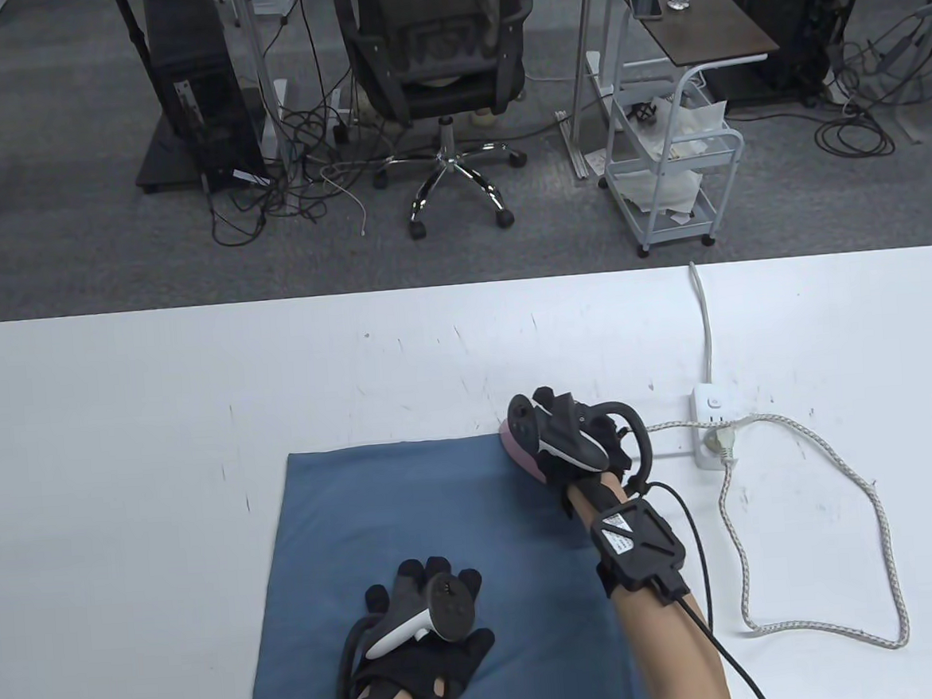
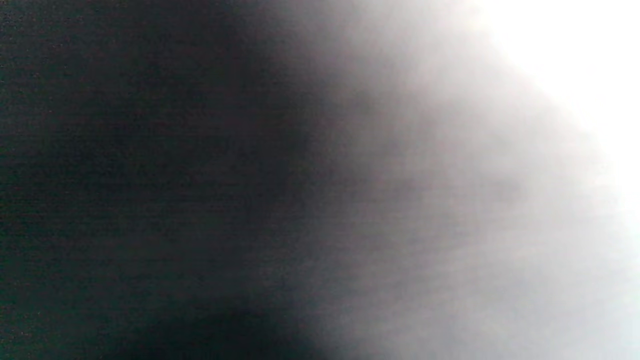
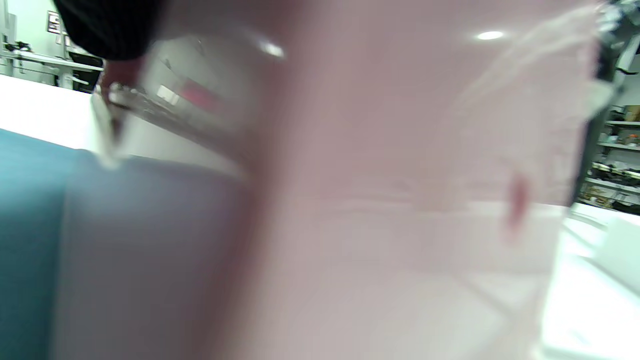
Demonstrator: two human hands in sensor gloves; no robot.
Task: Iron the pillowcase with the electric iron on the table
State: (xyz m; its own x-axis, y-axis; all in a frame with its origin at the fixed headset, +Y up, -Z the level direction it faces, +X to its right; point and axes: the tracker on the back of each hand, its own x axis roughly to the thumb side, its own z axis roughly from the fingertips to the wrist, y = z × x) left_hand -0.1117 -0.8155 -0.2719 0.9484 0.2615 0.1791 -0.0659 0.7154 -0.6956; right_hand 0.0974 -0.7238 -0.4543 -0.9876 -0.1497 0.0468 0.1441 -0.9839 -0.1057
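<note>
A blue pillowcase lies flat on the white table, near the front edge. My right hand grips a pink electric iron at the pillowcase's far right corner. The iron's pink body fills the right wrist view, with the blue cloth at its left. My left hand rests flat on the pillowcase near its front, fingers spread. The left wrist view is a dark blur with nothing to make out.
A white power strip lies right of the iron, its white cable running to the table's far edge. The iron's braided cord loops over the right side of the table. An office chair and a cart stand beyond the table.
</note>
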